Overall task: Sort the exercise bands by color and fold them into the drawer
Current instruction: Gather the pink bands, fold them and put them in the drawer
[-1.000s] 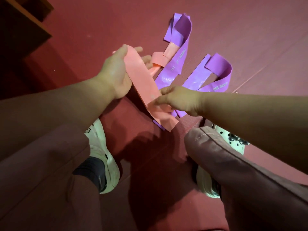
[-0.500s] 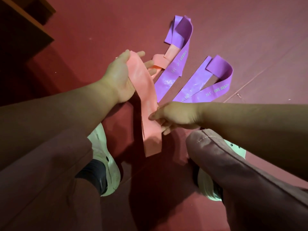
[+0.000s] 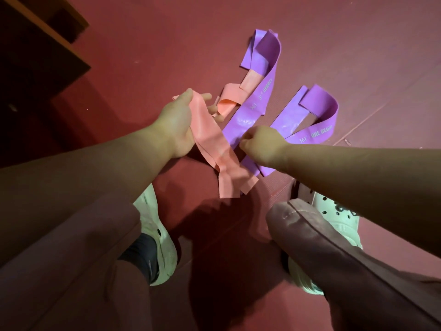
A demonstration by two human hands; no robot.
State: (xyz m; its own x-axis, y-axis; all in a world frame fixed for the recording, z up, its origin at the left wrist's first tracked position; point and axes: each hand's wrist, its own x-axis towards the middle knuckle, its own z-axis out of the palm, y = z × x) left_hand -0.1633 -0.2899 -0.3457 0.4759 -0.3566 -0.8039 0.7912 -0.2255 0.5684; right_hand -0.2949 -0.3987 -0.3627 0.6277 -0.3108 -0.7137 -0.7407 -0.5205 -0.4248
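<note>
My left hand (image 3: 175, 126) grips the pink band (image 3: 214, 144), long axis running toward my right hand (image 3: 261, 144), whose curled fingers' grip I cannot tell

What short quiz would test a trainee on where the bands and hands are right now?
1. True or false: the left hand grips the pink band.
2. Which colour are the bands on the floor beyond the right hand? A) green B) purple C) yellow
3. Fill in: a second pink band lies partly under the left ____ band.

Key: 1 true. 2 B: two purple bands, the right purple band looped at its far end. 3 purple. Whether the right hand pinches anything cannot be told.
</note>
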